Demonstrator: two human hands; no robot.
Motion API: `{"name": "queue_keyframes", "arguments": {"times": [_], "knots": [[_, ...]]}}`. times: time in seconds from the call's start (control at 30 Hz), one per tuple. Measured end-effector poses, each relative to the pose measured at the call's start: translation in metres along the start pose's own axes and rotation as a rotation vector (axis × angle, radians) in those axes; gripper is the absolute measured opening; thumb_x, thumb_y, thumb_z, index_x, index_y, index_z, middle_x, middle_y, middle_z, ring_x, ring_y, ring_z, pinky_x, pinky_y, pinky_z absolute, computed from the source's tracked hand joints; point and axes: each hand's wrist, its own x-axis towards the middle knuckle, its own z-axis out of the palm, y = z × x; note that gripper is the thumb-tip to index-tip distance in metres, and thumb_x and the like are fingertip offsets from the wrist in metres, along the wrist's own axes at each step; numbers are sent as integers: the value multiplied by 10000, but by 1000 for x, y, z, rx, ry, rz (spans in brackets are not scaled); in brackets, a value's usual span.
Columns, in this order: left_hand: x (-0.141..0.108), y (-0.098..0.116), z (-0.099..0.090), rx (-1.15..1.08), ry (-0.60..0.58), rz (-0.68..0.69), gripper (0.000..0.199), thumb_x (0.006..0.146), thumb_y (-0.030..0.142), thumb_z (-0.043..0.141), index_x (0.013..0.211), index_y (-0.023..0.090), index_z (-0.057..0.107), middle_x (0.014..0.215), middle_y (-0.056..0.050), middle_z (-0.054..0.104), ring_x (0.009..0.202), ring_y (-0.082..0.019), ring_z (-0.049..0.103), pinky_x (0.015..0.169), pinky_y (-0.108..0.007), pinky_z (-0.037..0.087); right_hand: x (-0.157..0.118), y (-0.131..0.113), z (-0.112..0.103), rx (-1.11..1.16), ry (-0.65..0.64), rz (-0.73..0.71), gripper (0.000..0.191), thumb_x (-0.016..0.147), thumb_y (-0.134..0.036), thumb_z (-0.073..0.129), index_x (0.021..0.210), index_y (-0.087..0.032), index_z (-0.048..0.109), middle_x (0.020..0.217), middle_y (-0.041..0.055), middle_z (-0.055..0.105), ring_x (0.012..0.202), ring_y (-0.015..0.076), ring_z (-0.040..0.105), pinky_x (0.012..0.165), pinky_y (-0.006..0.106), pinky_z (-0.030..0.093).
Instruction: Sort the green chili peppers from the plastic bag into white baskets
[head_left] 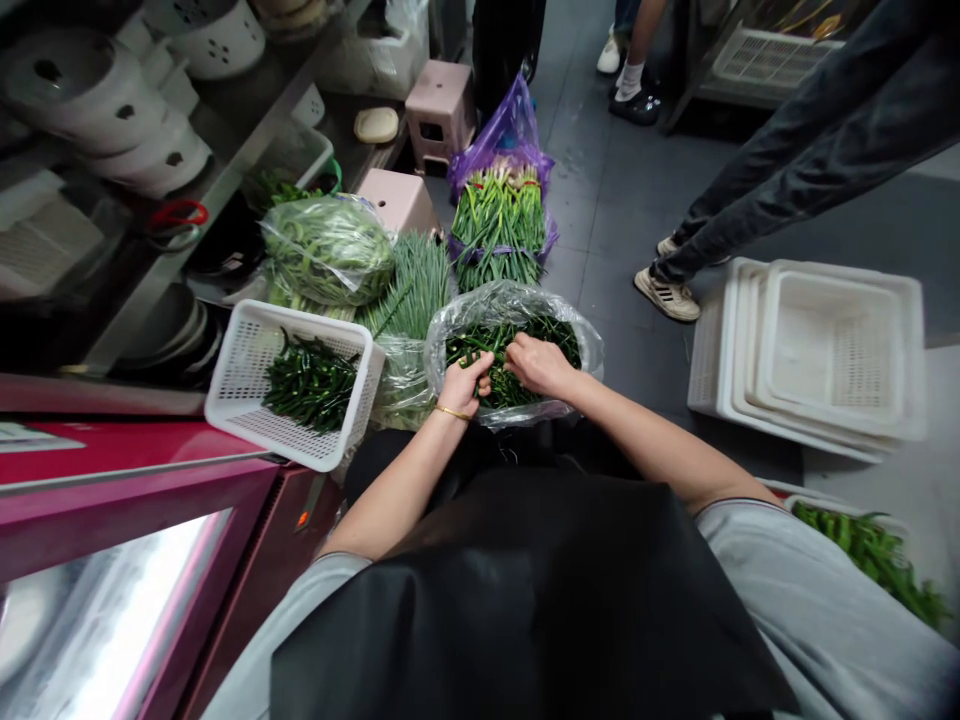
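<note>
A clear plastic bag [592,345] full of thin dark green chili peppers [517,392] stands open in front of me. Over its left side, my left hand [463,385], with a gold bracelet at the wrist, is closed around a few green chili peppers. My right hand [541,364] reaches in from the right, its fingers bent and pinched together at the peppers; what lies between them is hidden. To the left, a white perforated basket [238,345] holds a pile of similar dark green chili peppers [311,385].
Bagged leafy greens [330,245] and long green stalks [412,280] lie beyond the basket. Further off is a purple bag [517,115] of garlic chives. Pink stools [439,105] stand behind. Nested white crates [840,350] and a person's legs [757,160] are at right.
</note>
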Motion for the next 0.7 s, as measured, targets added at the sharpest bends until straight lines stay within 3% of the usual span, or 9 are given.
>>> {"name": "queue_keyframes", "arguments": {"times": [0.07, 0.17, 0.23, 0.33, 0.47, 0.57, 0.7], "knots": [[-1, -3, 2, 26, 21, 117, 354, 645, 388, 802, 759, 166, 552, 500, 94, 393, 400, -36, 343, 401, -194, 230, -8, -6, -1, 93, -61, -23, 285, 984, -315, 426, 1046, -108, 611, 1030, 132, 621, 879, 193, 582, 713, 271, 399], [-14, -5, 1, 231, -31, 345, 270, 663, 340, 800, 789, 164, 638, 620, 28, 551, 556, -76, 500, 484, -206, 339, -8, -9, 1, 256, -176, 43, 329, 1015, -276, 338, 996, -101, 616, 924, 95, 639, 806, 153, 578, 715, 246, 395], [-21, -3, -3, 259, -39, 403, 243, 653, 301, 802, 793, 166, 656, 686, 13, 589, 610, -81, 530, 508, -200, 362, 1, -6, 4, 250, -130, 106, 341, 1017, -295, 331, 1080, -113, 612, 980, 103, 633, 835, 159, 579, 718, 251, 394], [-21, 2, -11, 27, 12, 240, 230, 653, 306, 752, 712, 163, 582, 587, 45, 505, 481, -57, 434, 410, -197, 278, 25, 0, 9, 51, 3, 87, 350, 992, -288, 369, 1251, -171, 574, 1175, 150, 566, 961, 219, 560, 721, 288, 386], [-14, 13, -24, -184, -6, 22, 204, 635, 269, 672, 649, 153, 505, 583, 25, 530, 456, -57, 452, 361, -178, 225, 37, 12, 17, -113, -15, -37, 377, 981, -211, 316, 1168, -172, 641, 1154, 173, 556, 967, 246, 536, 707, 307, 375], [-12, 12, -25, -149, -24, -57, 185, 624, 209, 669, 755, 121, 574, 600, 0, 591, 435, -65, 476, 361, -175, 253, 14, 17, 22, -89, 28, -121, 384, 994, -248, 318, 1167, -174, 654, 1041, 145, 596, 879, 210, 536, 705, 297, 379], [-8, -2, -11, -91, -82, -177, 297, 625, 276, 790, 714, 124, 551, 506, 52, 495, 375, -35, 396, 359, -164, 243, -28, 3, 26, 45, 183, -170, 405, 1003, -239, 297, 1205, -175, 642, 971, 120, 630, 846, 185, 554, 766, 299, 417]]}}
